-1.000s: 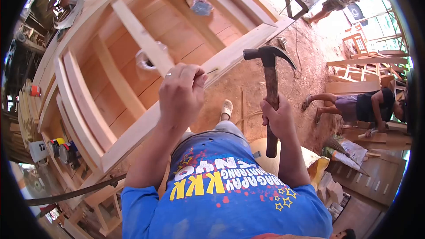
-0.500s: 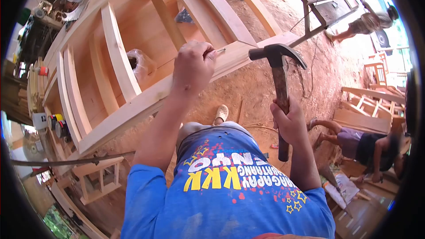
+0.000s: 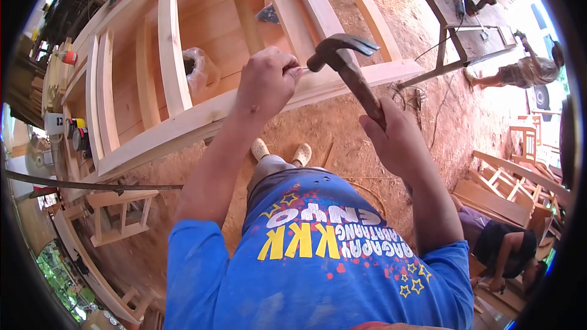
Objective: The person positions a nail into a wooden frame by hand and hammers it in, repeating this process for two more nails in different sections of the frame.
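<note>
A claw hammer (image 3: 356, 85) is in my right hand (image 3: 394, 137), whose fingers wrap round its handle. The hammer's striking face points left, right by my left fingertips. My left hand (image 3: 268, 79) pinches a thin nail (image 3: 306, 69) that juts sideways from the fingers toward the hammer face. Both hands are over the front rail (image 3: 183, 127) of a large pale wooden frame with several crosswise slats. The nail's other end is hidden in my left fingers.
Inside the frame lies a clear plastic bag (image 3: 200, 73). At the upper right, power drills rest on a work table (image 3: 441, 7). People stand at the far right (image 3: 532, 70) and lower right (image 3: 504, 247). Wooden pieces (image 3: 513, 189) are piled at the right.
My right hand has swung the hammer up and left, bringing its head from right of the rail to the nail. My left hand keeps its pinch on the nail. The view has shifted slightly.
</note>
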`<action>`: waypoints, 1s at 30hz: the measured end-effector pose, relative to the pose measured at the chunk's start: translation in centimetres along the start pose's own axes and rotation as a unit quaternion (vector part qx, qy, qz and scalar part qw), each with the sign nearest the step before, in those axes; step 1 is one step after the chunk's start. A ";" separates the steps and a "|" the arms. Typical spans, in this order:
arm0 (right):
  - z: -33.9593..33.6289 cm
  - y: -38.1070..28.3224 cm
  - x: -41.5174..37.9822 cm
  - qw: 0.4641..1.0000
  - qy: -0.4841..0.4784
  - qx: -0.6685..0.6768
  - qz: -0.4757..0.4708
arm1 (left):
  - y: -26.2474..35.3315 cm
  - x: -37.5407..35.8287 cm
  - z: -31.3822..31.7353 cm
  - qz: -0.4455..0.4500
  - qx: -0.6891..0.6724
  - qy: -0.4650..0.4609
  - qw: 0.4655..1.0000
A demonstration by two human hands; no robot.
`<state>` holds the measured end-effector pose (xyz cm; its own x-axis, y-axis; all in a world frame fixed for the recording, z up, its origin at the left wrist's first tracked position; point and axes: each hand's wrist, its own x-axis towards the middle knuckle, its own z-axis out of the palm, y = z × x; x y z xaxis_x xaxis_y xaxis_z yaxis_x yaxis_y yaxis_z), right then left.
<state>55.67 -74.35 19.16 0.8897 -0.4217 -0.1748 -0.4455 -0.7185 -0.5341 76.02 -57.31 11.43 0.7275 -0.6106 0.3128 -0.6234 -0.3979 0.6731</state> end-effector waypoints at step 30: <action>0.0 0.9 5.5 0.948 0.060 0.275 0.149 | -14.3 22.0 -5.7 -0.001 0.028 0.112 0.993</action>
<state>60.18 -77.34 17.69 0.7009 -0.6434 -0.3079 -0.5263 -0.1751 -0.8321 102.52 -61.14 12.52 0.7699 -0.4446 0.4577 -0.6328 -0.4397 0.6374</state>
